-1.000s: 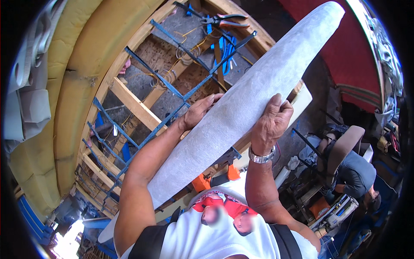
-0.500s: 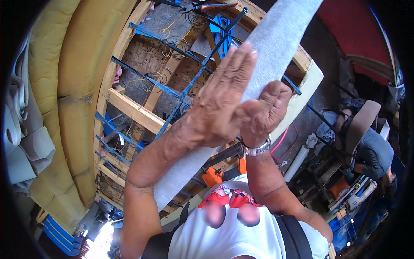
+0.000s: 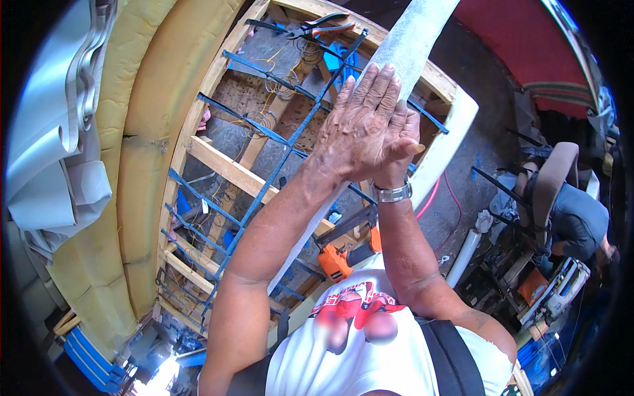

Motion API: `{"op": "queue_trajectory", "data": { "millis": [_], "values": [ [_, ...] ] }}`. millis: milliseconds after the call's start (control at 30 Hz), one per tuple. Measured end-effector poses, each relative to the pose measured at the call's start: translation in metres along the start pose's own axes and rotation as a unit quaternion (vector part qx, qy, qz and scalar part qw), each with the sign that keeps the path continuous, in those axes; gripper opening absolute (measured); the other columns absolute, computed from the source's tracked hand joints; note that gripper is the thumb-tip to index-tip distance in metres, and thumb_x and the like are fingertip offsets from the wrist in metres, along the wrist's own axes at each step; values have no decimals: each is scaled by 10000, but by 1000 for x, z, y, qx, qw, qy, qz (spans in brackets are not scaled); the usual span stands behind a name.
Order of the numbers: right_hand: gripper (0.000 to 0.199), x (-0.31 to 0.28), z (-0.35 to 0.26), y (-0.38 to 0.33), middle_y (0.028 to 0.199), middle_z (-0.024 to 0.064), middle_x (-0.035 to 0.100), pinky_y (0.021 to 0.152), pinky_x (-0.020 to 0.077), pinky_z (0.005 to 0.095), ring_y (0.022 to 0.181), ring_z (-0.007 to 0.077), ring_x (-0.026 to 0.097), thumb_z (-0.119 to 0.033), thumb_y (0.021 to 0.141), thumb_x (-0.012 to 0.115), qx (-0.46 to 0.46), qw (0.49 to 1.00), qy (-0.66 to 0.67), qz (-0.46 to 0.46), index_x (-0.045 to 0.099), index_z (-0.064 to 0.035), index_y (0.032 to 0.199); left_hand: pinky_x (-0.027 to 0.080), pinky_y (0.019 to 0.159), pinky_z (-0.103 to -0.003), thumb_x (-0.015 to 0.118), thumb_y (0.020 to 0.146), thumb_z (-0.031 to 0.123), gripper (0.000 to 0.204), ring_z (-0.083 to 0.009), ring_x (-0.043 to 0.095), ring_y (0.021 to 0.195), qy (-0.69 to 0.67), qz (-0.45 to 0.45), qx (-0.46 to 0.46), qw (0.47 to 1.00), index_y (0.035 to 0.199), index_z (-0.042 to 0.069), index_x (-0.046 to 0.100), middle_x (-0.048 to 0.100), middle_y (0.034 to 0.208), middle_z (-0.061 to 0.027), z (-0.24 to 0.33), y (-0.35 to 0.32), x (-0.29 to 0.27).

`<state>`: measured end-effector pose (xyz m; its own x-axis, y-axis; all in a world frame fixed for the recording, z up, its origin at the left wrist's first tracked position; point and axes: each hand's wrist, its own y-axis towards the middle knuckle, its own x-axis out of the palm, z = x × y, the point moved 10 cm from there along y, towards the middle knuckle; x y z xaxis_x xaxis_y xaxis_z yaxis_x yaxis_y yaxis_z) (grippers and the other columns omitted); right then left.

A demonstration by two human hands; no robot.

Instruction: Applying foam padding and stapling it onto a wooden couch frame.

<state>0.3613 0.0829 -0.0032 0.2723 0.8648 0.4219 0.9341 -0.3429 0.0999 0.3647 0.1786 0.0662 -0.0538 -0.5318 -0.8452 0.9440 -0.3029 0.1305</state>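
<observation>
A long, light grey fabric strip (image 3: 411,49) runs from the top edge down beneath my hands and past my left forearm. My left hand (image 3: 356,129) lies flat on it, fingers stretched out and close together. Beside and partly under it is my right hand (image 3: 401,142), a metal watch (image 3: 394,193) at its wrist. Its bent fingers grip the strip's edge, though the left hand covers part of that grip. Below lies a wooden frame (image 3: 228,168) crossed by dark blue webbing straps (image 3: 272,173).
Pliers (image 3: 323,30) lie at the frame's far end. An orange and black power tool (image 3: 343,257) is close to my body. Yellow foam (image 3: 155,132) and pale folded sheeting (image 3: 59,158) stand at left. Another person (image 3: 574,221) is at right, near a pink hose (image 3: 456,221).
My left hand has moved up along the strip and flattened over the right hand's fingers. My right hand has also shifted slightly. The view has shifted, showing more of the frame.
</observation>
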Motion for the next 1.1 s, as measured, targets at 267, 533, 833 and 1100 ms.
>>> {"op": "queue_trajectory", "data": {
  "millis": [267, 533, 833, 1100],
  "values": [
    [438, -27, -11, 7, 860, 46, 615, 674, 489, 284, 783, 101, 571, -426, 1101, 420, 67, 966, -248, 20, 561, -28, 986, 48, 1258, -499, 70, 916, 830, 1076, -314, 153, 1557, -576, 91, -36, 812, 1572, 5, 288, 235, 1657, -194, -31, -20, -3],
    [361, -26, -17, -1, 804, -4, 524, 661, 425, 274, 735, 63, 476, -358, 1115, 404, 37, 990, -136, 24, 506, -59, 940, 253, 1229, -370, 221, 1093, 529, 715, -225, 350, 1477, -726, -81, -252, 634, 1586, 12, 264, 358, 1609, -135, -109, -123, 128],
    [315, -27, -4, -10, 977, 59, 641, 778, 484, 283, 888, 90, 587, -284, 1113, 426, 55, 996, -71, 10, 586, -14, 1149, 266, 1219, -360, 285, 1103, 375, 622, -233, 312, 1497, -634, -230, -313, 669, 1589, -10, 231, 322, 1622, -181, -114, -92, 139],
    [305, -12, -9, -12, 779, -32, 511, 643, 392, 211, 717, 28, 442, -332, 1095, 467, 29, 990, -139, 20, 507, -73, 939, 190, 1249, -375, 272, 1096, 404, 685, -287, 216, 1537, -572, -110, -185, 791, 1598, -35, 116, 190, 1665, -206, -76, -56, 53]
  ]
}}
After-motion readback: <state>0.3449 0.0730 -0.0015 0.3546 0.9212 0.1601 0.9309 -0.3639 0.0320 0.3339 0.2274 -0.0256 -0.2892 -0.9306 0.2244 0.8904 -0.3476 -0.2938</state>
